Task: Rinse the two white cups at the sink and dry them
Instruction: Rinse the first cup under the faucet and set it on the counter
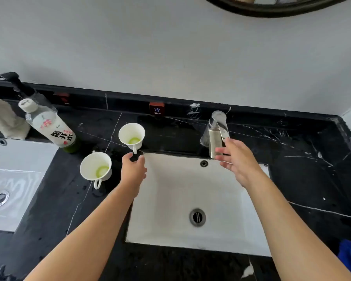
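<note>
While your left hand (pixel 133 169) reaches toward the far cup (pixel 131 135), its thumb and fingers are parted around the cup's handle, close to it; whether they touch is hard to tell. That cup stands upright on the black marble tabletop (pixel 304 159) just beyond the sink's (pixel 170 199) far left corner, with a little green liquid at its bottom. The near cup (pixel 95 167) stands upright to its left and nearer you, also holding green dregs, handle pointing toward you. Your right hand (pixel 237 161) is spread, fingers loose, just beside the chrome faucet (pixel 216 130) at the sink's far edge, gripping nothing. A labelled bottle (pixel 47 124) stands far left, beside a pale cloth (pixel 2 118).
</note>
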